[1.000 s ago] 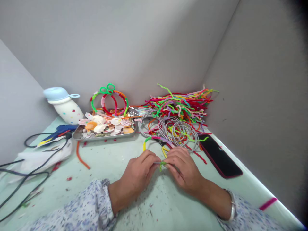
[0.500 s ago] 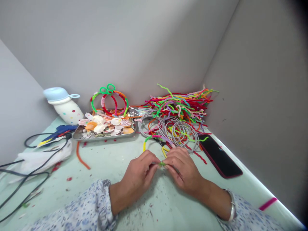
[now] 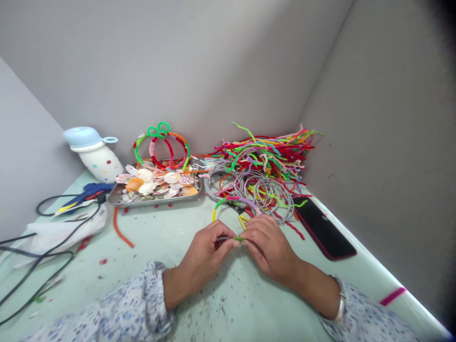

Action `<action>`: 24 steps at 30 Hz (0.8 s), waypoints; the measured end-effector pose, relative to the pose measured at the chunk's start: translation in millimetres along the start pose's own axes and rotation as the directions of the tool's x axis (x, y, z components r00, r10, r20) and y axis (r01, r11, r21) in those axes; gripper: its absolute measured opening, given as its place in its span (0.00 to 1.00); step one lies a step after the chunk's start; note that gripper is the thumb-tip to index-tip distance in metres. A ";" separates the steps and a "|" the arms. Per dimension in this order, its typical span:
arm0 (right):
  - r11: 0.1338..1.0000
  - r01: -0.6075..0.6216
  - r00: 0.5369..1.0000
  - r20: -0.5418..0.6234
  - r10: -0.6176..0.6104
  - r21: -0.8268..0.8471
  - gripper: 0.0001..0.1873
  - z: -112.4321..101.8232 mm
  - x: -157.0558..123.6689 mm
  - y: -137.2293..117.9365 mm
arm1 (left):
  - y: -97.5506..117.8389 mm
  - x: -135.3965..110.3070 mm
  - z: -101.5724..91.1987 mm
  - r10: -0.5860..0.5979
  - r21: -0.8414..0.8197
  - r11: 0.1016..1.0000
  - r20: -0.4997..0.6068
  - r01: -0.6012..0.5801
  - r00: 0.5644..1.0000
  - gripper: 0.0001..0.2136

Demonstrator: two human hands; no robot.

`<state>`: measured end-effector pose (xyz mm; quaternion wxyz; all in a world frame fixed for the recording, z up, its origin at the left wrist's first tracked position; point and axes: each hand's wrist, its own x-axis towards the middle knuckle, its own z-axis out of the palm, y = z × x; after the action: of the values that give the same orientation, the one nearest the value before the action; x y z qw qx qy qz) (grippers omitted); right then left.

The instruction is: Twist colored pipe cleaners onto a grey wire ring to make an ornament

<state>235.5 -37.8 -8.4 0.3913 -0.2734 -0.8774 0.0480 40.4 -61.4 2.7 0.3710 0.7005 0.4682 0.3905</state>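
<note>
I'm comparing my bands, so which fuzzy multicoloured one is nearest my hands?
The multicoloured band arching just beyond your left hand and right hand, yellow on its left side. The other bands stand upright at the shell tray, topped with green rings.

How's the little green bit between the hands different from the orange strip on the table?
The green bit is at the fingertips of the left hand and right hand; the orange strip lies on the table, away from them. The green bit shows as just a tiny piece, while the orange strip looks much longer and curves gently. Both look thin.
</note>
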 end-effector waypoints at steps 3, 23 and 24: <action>1.000 -0.011 1.000 0.012 0.011 0.010 0.06 -0.6 1.1 -1.0 | 0.8 1.5 -1.2 0.030 0.018 0.999 0.001 -0.030 1.000 0.06; 0.999 -0.022 1.000 0.018 0.022 0.030 0.11 -1.5 1.6 -3.5 | -0.6 0.9 8.5 -0.210 -0.273 0.939 0.028 0.210 0.977 0.11; 1.000 -0.018 1.000 0.020 0.018 0.025 0.10 -0.8 1.2 -3.2 | 0.1 1.0 8.3 -0.209 -0.274 0.939 0.023 0.207 0.978 0.11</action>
<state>234.0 -40.0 -6.1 0.3858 -0.2758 -0.8779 0.0653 48.1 -61.8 -0.5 0.5021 0.5876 0.4821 0.4125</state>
